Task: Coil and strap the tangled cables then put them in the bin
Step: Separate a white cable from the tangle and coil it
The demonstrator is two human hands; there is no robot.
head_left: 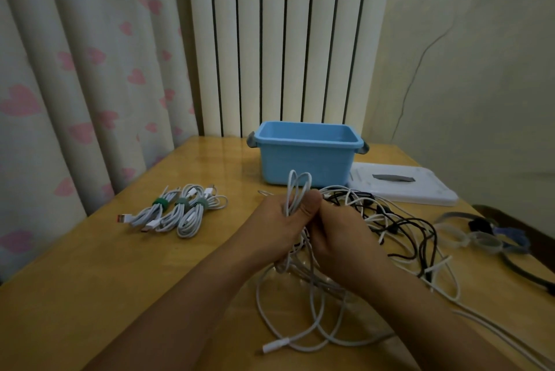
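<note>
My left hand (277, 216) grips a folded bundle of white cable (297, 187) whose loops stick up above the fist. My right hand (336, 235) is curled around the same cable just below, touching the left hand. The rest of that white cable hangs down and lies in loose loops (300, 325) on the table in front of me. A tangle of black and white cables (399, 229) lies to the right. Three coiled white cables with green straps (180, 211) lie at the left. The blue bin (306, 157) stands behind my hands, with nothing visible inside.
The wooden table (120, 280) carries a white lid (402, 184) right of the bin and several loose straps (480, 238) near the right edge. A curtain hangs at the left, a radiator stands behind the bin, and a wall is at the right.
</note>
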